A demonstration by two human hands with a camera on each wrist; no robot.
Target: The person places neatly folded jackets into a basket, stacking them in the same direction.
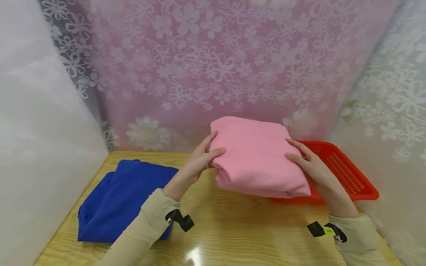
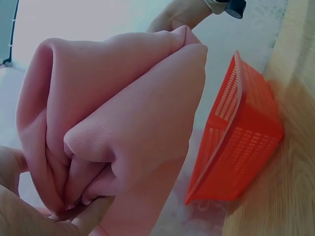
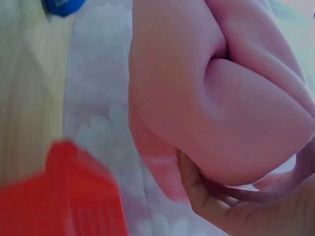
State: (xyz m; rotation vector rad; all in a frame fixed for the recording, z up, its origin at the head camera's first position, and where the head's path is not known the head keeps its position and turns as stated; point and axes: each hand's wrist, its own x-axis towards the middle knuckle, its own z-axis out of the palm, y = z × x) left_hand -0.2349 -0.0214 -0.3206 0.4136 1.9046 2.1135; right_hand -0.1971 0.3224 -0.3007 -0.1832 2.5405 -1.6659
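Observation:
A folded pink cloth bundle (image 1: 256, 155), thick and soft with layered folds, is held up above the table between both hands. My left hand (image 1: 199, 159) grips its left edge, thumb on top and fingers beneath. On the opposite edge my right hand (image 1: 313, 166) holds it the same way. In the left wrist view the pink cloth (image 2: 138, 113) shows its rolled layers at the side, with fingers tucked under. The right wrist view shows fingers (image 3: 197, 191) curled under the cloth's other end. A folded blue cloth (image 1: 126, 199) lies on the table, left of the bundle.
A red plastic basket (image 1: 346, 170) with slotted walls stands at the right, partly behind the bundle and right hand. The wooden table (image 1: 246, 229) is bounded by a pale wall (image 1: 50, 122) at left and flowered sheeting (image 1: 213, 66) at the back and right.

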